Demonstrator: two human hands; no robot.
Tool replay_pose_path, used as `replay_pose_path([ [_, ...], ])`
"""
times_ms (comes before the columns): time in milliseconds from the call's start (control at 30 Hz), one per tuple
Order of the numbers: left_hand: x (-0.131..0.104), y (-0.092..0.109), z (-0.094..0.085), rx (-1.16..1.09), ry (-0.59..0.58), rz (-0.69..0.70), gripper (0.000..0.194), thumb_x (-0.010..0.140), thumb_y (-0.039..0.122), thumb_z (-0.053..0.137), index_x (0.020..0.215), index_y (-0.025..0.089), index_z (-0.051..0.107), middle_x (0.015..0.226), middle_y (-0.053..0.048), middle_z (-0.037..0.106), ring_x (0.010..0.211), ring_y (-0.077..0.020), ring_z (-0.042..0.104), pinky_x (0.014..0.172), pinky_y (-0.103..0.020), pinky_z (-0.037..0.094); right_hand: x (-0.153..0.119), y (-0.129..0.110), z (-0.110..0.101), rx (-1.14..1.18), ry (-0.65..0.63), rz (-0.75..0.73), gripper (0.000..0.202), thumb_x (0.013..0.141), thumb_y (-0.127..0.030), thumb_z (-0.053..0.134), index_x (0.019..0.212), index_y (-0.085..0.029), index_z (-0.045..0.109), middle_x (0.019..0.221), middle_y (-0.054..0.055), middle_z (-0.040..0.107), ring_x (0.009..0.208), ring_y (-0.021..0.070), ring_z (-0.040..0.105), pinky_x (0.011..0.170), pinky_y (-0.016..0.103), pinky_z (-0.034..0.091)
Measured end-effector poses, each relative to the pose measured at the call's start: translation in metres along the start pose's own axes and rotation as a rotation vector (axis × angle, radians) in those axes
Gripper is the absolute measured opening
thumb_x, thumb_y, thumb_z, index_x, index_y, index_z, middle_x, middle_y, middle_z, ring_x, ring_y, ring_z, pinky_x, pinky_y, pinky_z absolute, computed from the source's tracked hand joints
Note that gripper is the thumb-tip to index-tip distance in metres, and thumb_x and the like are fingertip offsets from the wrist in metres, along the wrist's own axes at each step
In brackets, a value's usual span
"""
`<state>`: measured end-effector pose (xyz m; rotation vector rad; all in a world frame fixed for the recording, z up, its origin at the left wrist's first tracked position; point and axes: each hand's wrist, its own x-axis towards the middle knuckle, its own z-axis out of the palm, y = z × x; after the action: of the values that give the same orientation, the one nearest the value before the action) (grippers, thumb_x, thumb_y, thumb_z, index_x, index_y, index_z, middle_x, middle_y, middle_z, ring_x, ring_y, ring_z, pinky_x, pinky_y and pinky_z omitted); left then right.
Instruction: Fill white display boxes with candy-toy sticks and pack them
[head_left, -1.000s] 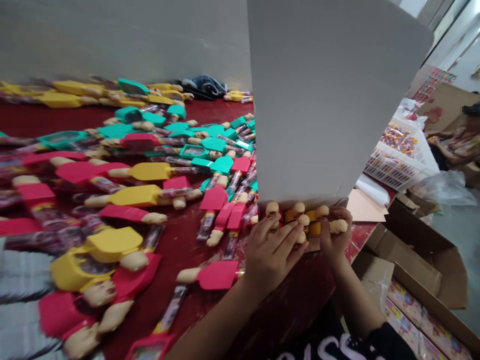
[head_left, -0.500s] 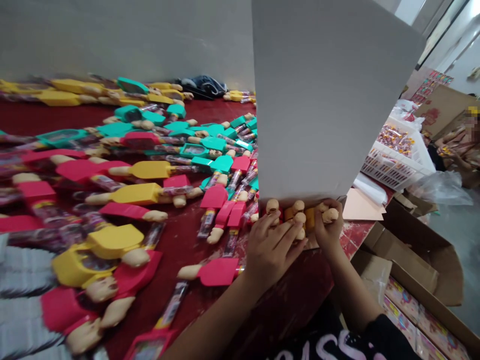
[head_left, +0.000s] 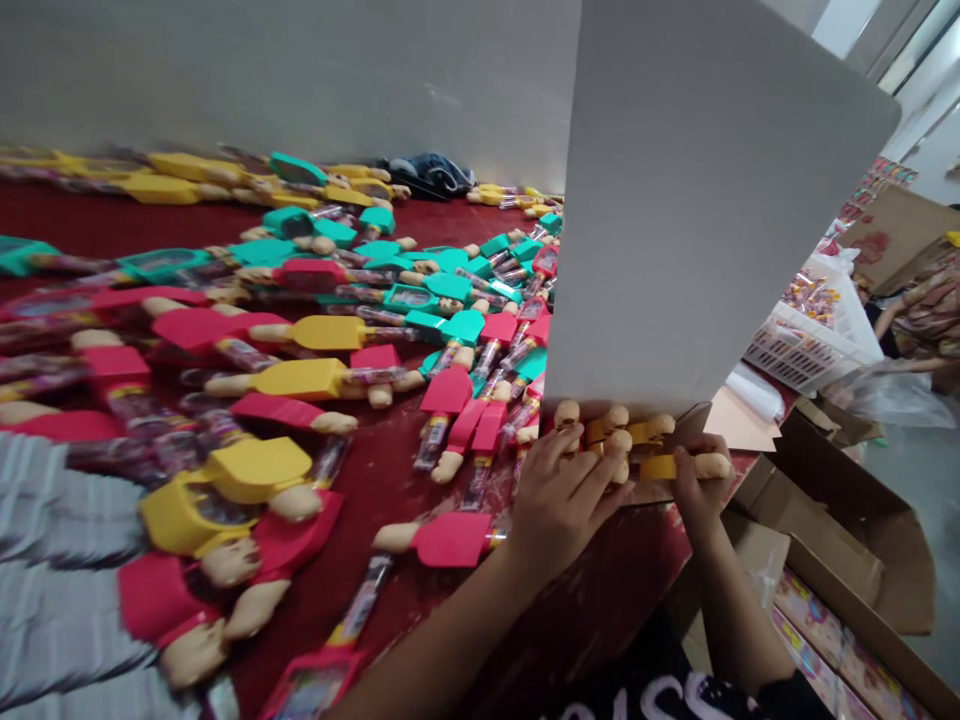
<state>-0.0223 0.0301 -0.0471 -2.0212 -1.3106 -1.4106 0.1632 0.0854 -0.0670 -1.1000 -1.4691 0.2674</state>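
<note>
A tall grey-white card panel (head_left: 697,200) rises behind a small box holding several toys, whose beige heads (head_left: 616,418) poke out toward me. My left hand (head_left: 559,490) rests over the toys at the left part of the box, its fingers spread across the heads. At the right end, my right hand (head_left: 703,480) grips a yellow toy (head_left: 660,467) by its neck, just below the beige head. This toy lies sideways, partly at the box opening. Inside the box, the toys' lower parts are hidden.
Pink, yellow and green toys (head_left: 452,540) cover much of the red table (head_left: 360,540). Stacked grey-white sheets (head_left: 67,600) lie at the left. On the right are a white basket (head_left: 814,350), open cardboard boxes (head_left: 840,530) and part of another person (head_left: 926,315).
My right hand has moved right and slightly down, and more of the yellow toy in it shows. My left hand stays on the toys. The whole view has shifted a little.
</note>
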Motion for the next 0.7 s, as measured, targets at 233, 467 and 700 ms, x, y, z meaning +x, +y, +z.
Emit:
replay_pose_path([
  [233,-0.001,0.000,0.001,0.020,0.011,0.008,0.027,0.086,0.026,0.065,0.110,0.013,0.063,0.080,-0.004,0.066,0.103,-0.0284,0.055,0.090,-0.043,0.046,0.005,-0.020,0.024,0.014,-0.028,-0.039,0.009,0.079,-0.018,0.057,0.077,-0.020,0.049,0.071,-0.004,0.051,0.063,0.0121,0.050,0.060,0.026,0.043],
  [467,-0.001,0.001,0.002,0.030,0.014,0.002,0.026,0.086,0.026,0.066,0.109,0.014,0.063,0.078,-0.004,0.066,0.104,-0.0283,0.056,0.092,-0.043,0.046,0.012,-0.016,0.029,0.064,-0.149,-0.142,0.018,0.078,-0.017,0.056,0.094,-0.021,0.047,0.088,0.000,0.050,0.080,0.0146,0.051,0.073,0.031,0.046],
  [700,-0.001,0.002,0.002,0.043,0.008,0.009,0.025,0.087,0.026,0.065,0.109,0.014,0.063,0.076,-0.004,0.064,0.103,-0.0287,0.056,0.093,-0.044,0.045,0.020,-0.012,0.031,0.152,-0.288,-0.230,0.019,0.080,-0.019,0.056,0.098,-0.021,0.049,0.090,0.001,0.052,0.082,0.0153,0.056,0.073,0.031,0.049],
])
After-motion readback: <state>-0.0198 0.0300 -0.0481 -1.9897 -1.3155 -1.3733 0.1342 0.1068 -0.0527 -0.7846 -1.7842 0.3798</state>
